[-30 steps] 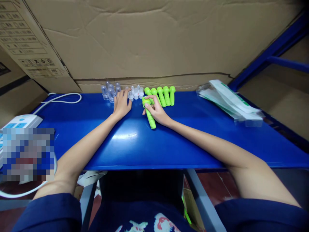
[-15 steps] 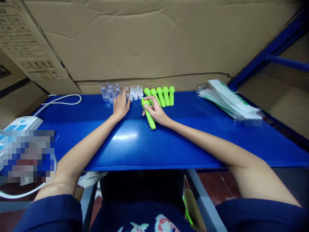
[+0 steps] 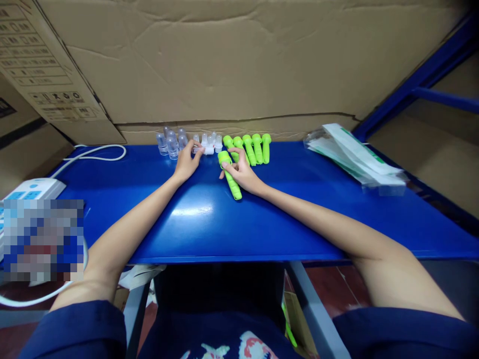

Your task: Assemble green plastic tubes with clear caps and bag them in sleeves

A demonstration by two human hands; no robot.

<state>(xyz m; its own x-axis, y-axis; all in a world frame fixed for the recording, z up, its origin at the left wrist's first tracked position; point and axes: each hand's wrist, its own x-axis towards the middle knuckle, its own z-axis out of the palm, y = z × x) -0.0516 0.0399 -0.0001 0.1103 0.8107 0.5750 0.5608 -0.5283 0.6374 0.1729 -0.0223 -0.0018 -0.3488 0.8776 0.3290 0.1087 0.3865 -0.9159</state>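
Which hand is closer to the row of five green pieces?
Right: the right hand, holding a lone green piece, is just in front of the row of green pieces; the left hand is farther, to the row's left, by small clear pieces.

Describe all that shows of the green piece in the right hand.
The green piece is bright, plastic-looking, with a wider head and a ridged, narrower body. It slants, head toward the cardboard, narrow end toward the person. The right hand grips it near the head; whether it touches the blue table is unclear.
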